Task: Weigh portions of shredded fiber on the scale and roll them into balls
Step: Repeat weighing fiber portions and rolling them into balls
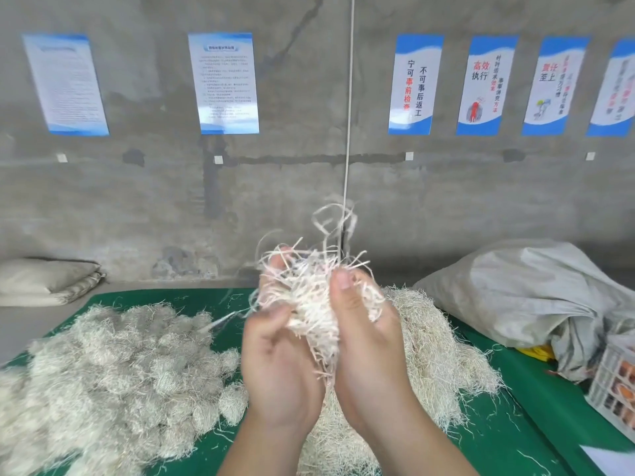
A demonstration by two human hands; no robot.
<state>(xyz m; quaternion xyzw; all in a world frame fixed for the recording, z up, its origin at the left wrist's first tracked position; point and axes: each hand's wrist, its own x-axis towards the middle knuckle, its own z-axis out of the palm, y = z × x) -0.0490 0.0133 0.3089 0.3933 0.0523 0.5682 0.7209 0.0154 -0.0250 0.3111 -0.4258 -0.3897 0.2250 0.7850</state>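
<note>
Cupping a clump of shredded fiber between them, the left hand and the right hand are held up close together in the middle of the view. The clump is pressed from both sides, with the fingers and thumbs of each hand curled round it. Loose pale strands are seen sticking out above the fingertips and hanging down between the palms.

Below the hands, a green counter is seen. On its left part, a heap of fiber balls is piled up, the balls touching one another. Under and to the right of the hands, a loose pile of fiber is spread on the green top, not rolled.

At the right edge, a white plastic crate is partly seen, with orange things inside it that cannot be made out. Just behind it, a big grey sack is slumped beside the counter. Far to the left, a folded grey bag is laid flat.

Behind everything, a grey concrete wall is seen. Blue and white posters are stuck in a row on it. A thin white string is hung straight down in front of the wall, reaching the strands above the hands.
</note>
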